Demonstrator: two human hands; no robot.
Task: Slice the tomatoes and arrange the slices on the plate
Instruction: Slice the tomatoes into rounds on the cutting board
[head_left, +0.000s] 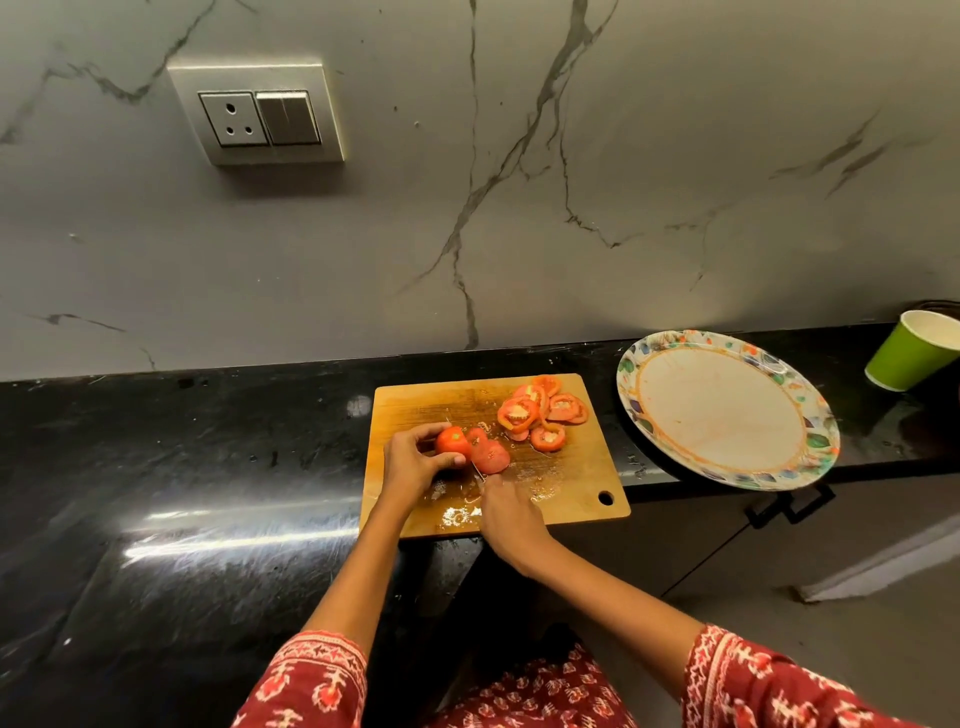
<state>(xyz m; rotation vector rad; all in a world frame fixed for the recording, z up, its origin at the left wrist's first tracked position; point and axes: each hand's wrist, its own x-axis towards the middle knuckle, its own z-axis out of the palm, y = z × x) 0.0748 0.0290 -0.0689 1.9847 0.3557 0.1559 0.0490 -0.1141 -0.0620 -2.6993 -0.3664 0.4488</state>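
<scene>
I'm in a home kitchen: black stone tabletop (208, 467), marble-look wall (623, 156) with socket (257, 117) upper left, cutting board (571, 483), cupboard handle (789, 506)

Wooden cutting board (571, 483), wet; glossy black stone counter (208, 467)

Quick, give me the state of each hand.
Left hand: fingers curled round the tomato, holding it on the board.
Right hand: gripping the knife, blade at the tomato.

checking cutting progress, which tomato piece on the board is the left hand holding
The uncut tomato end at the board's left, pinched by the left hand. The fresh slice lies beside it by the knife; the other slices are piled apart toward the plate.
</scene>
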